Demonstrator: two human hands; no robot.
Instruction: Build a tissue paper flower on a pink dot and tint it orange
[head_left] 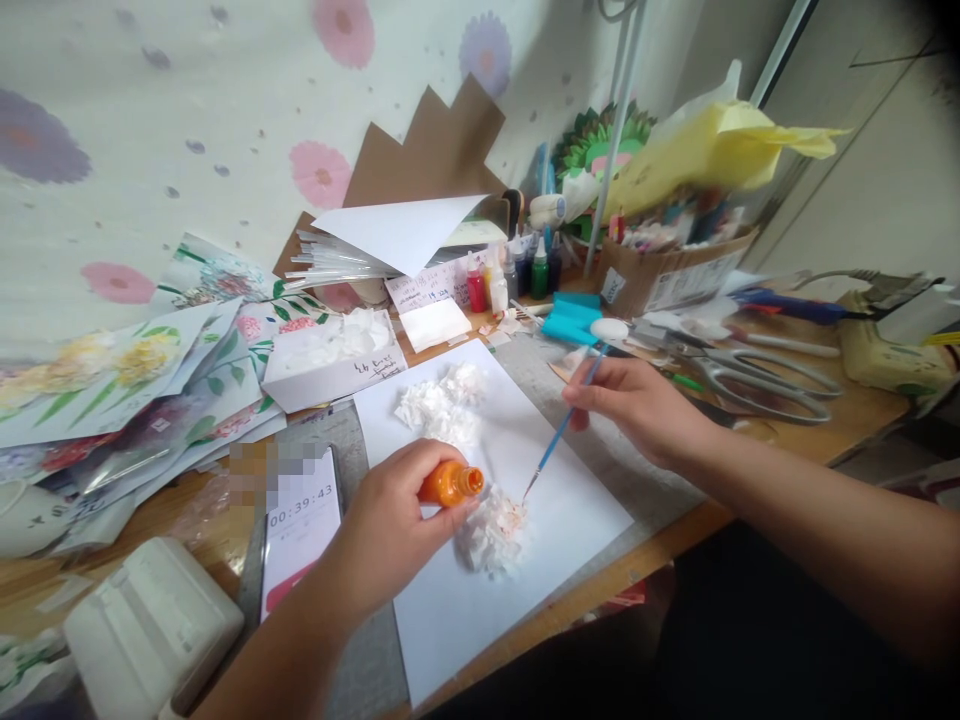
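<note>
In my left hand (397,520) is a small uncapped bottle of orange paint (452,483), tilted with its mouth towards the right. My right hand (630,400) pinches a thin blue paintbrush (564,428), its tip down at the nearest white crumpled-paper flower (491,535). Faint orange marks show on that flower's upper right side. More white paper flowers (439,405) lie farther back on the same white sheet of paper (555,560). The bottle is held just above the nearest flower's upper left.
A phone (300,540) showing a timer lies left of the sheet. A white box (334,365) of paper pieces, paint bottles (476,285) and a teal item (571,318) stand behind. Large scissors (765,380) lie at right, before a cardboard box (667,275). Flower pictures (135,370) pile up at left.
</note>
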